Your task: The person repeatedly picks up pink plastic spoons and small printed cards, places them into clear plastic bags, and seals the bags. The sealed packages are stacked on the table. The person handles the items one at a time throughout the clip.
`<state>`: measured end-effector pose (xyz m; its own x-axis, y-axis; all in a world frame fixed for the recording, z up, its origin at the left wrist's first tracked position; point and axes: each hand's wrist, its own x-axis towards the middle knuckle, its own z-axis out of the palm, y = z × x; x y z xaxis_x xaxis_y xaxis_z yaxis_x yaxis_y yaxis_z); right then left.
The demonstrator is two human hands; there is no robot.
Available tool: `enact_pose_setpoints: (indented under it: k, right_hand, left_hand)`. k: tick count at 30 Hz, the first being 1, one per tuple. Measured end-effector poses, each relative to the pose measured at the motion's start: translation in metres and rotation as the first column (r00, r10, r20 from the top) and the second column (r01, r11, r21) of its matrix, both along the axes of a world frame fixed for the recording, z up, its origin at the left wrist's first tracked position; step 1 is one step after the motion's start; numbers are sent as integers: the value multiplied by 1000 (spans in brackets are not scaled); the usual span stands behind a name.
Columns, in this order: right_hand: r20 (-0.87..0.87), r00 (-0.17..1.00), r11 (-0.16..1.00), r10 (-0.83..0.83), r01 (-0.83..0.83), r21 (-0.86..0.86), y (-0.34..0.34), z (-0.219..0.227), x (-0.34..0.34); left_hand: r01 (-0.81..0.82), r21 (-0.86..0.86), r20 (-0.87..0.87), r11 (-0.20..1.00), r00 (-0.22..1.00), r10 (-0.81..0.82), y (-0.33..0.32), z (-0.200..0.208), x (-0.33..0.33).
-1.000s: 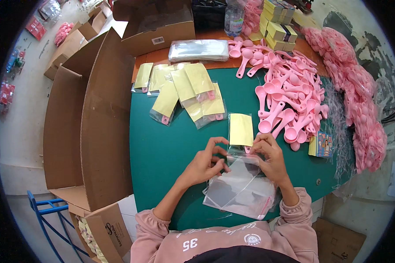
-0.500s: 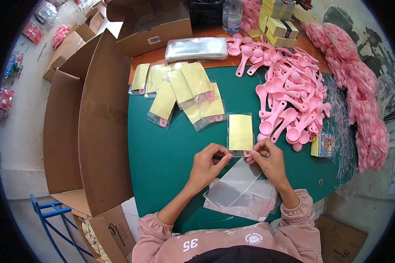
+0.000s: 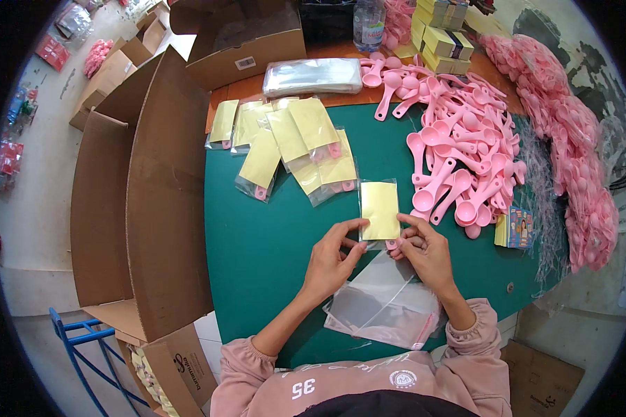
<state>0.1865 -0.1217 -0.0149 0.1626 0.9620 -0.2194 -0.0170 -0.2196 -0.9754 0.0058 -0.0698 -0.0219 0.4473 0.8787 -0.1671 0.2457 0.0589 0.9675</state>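
In front of me lies a clear plastic bag (image 3: 360,189) with a yellow card (image 3: 380,210) inside. The end of a pink spoon handle (image 3: 391,244) shows below the card. My left hand (image 3: 334,257) pinches the bag's lower left corner, its index finger along the left edge. With thumb and fingers, my right hand (image 3: 428,256) grips the lower right corner by the spoon handle, index finger at the right edge. Just below my hands is a loose stack of flat clear bags (image 3: 386,306). Beyond, on the left, are several bags with yellow cards (image 3: 261,163) and pink handle ends.
Pink measuring spoons (image 3: 459,149) are heaped at the right, beside a small stack of printed cards (image 3: 515,228). More clear bags (image 3: 311,76) and banded card stacks (image 3: 445,48) stand at the back. Open cardboard boxes (image 3: 167,194) line the left; bagged spoons (image 3: 570,153) fill the far right.
Both index fingers have moved up along the sides of the bag with the yellow card. The bag has stayed nearly in place between my hands.
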Motion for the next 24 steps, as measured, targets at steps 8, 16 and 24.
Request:
enact_pose_setpoints:
  k: [8,16,24]
  right_hand:
    - [795,564,905,-224,-181,384,20,24,35]
    - [960,-43,856,-276,-465,226,57,14,99]
    - [967,145,936,-211,-254,242,49,21,101]
  left_hand:
    - [-104,134,25,985,994,102,35,36,-28]
    - [164,582,-346,796,936,61,19,32,2]
    - [268,409,-203,872,959,-199,-9,-5,40]
